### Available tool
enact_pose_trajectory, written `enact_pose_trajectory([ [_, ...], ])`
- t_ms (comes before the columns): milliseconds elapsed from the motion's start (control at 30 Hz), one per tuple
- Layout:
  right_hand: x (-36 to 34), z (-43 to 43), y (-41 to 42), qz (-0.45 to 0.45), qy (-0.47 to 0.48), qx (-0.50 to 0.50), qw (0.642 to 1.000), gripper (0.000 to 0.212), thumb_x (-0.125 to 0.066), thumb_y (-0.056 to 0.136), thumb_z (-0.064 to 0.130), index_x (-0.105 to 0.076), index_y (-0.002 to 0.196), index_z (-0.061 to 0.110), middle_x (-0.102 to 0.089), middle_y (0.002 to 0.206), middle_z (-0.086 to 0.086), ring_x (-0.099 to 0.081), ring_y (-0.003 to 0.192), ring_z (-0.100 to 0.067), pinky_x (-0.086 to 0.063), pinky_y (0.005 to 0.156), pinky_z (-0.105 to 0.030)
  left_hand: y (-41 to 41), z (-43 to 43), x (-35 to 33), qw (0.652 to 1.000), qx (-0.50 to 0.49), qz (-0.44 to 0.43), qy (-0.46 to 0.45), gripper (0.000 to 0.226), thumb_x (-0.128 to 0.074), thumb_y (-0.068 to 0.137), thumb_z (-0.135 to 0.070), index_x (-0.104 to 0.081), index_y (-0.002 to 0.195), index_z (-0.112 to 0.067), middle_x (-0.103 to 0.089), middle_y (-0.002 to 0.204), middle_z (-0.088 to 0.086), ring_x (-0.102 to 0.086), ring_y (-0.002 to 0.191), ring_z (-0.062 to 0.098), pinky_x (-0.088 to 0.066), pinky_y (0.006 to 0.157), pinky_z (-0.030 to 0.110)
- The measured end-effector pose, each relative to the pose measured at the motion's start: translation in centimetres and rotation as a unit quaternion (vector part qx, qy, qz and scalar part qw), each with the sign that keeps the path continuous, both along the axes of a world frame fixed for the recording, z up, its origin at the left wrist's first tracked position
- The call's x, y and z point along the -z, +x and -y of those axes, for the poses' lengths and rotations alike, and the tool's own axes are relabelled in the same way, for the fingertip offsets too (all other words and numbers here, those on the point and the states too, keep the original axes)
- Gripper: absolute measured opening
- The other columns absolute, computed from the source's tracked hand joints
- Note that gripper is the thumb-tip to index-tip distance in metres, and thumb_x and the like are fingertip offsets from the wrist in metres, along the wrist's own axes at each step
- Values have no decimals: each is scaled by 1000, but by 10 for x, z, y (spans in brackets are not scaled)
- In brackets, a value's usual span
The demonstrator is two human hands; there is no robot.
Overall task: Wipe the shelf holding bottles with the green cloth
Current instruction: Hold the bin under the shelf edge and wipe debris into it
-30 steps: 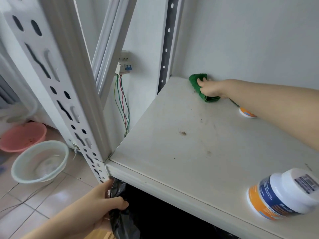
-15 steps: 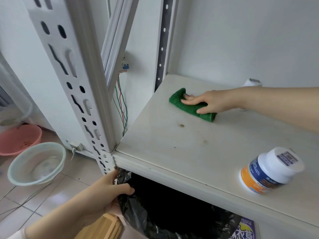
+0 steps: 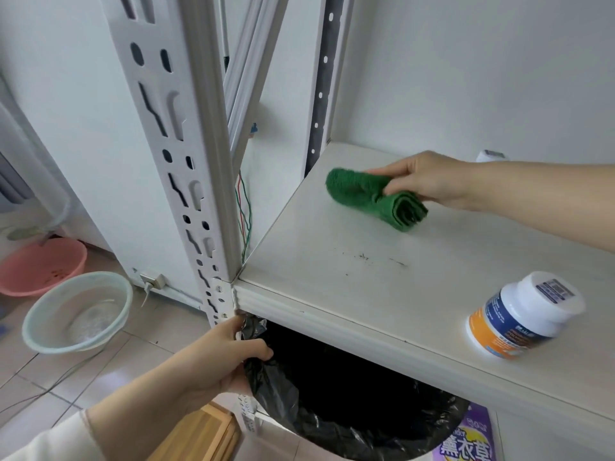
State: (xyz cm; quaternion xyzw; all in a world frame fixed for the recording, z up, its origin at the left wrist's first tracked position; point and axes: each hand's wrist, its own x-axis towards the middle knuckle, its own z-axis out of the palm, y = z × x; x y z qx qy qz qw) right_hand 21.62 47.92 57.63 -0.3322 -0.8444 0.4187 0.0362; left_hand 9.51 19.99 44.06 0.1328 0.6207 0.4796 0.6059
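Our right hand pinches the folded green cloth on the shelf, far left; our left hand grips the black bag. We should sweep the specks nearward, skirting the bottle.

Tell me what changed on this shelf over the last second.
The right hand dragged the folded green cloth from the back corner forward across the white shelf board, pushing dark crumbs toward the front edge. The left hand kept gripping the black bin bag. The white orange-labelled bottle stayed put.
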Motion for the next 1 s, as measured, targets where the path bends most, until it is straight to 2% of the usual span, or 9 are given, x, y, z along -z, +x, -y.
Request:
enact_pose_trajectory([
  [100,9,-16,-22,-27,66,63,995,46,-57,85,5,-54,127,24,-61,115,0,-54,104,-11,-41,88,-16,1,1,1,1000,-3,-3,1,39,-56,80,11,-55,114,-9,-70,105,22,-67,94,40,-55,78,54],
  [200,25,-23,-47,78,191,10,979,49,-53,89,16,-44,135,31,-45,142,2,-45,126,-17,-33,98,-20,2,0,1,1000,-10,4,4,39,-57,79,11,-55,113,-7,-69,105,23,-67,95,41,-56,77,53],
  [300,33,-20,-72,106,208,-39,972,52,-45,92,19,-33,139,38,-40,145,2,-49,115,-20,-38,78,-15,3,-1,1,1000,-21,12,4,39,-55,80,12,-54,115,-7,-70,104,22,-68,93,40,-57,74,51],
  [333,33,-17,-77,108,204,-70,970,53,-44,92,17,-33,139,38,-36,148,6,-46,120,-18,-36,80,-12,3,-1,0,1000,-23,12,4,39,-55,81,12,-54,115,-7,-70,104,22,-68,92,39,-57,75,51],
  [400,31,-14,-81,109,179,-142,967,55,-42,92,9,-35,139,37,-28,150,14,-32,135,-9,-26,100,-13,4,-1,0,1000,-26,5,4,39,-55,81,11,-53,115,-8,-71,104,20,-69,92,38,-57,75,50],
  [500,26,-9,-64,103,102,-218,965,55,-43,91,0,-42,135,32,-30,146,23,-24,135,5,-13,112,-16,4,-1,1,1000,-24,-5,2,39,-55,82,9,-53,116,-10,-71,104,19,-69,92,37,-57,76,51],
  [667,25,10,-18,90,52,-294,950,57,-47,87,-10,-48,123,34,-36,133,30,-36,113,27,-21,95,7,4,-3,2,1000,-26,1,3,43,-55,83,8,-48,122,-10,-71,105,19,-68,93,37,-56,76,50],
  [867,22,30,33,143,-45,-321,935,58,-46,85,-16,-56,114,34,-48,122,33,-40,116,22,-27,96,3,5,-3,-2,999,-31,6,8,40,-54,83,10,-51,119,-8,-71,102,20,-69,90,36,-60,64,41],
  [1000,12,34,52,134,-99,-239,957,50,-45,86,-14,-63,105,28,-67,100,27,-60,98,12,-43,82,-3,8,-2,-5,999,-34,11,7,38,-53,84,10,-50,118,-7,-70,104,20,-70,86,34,-60,61,40],
])
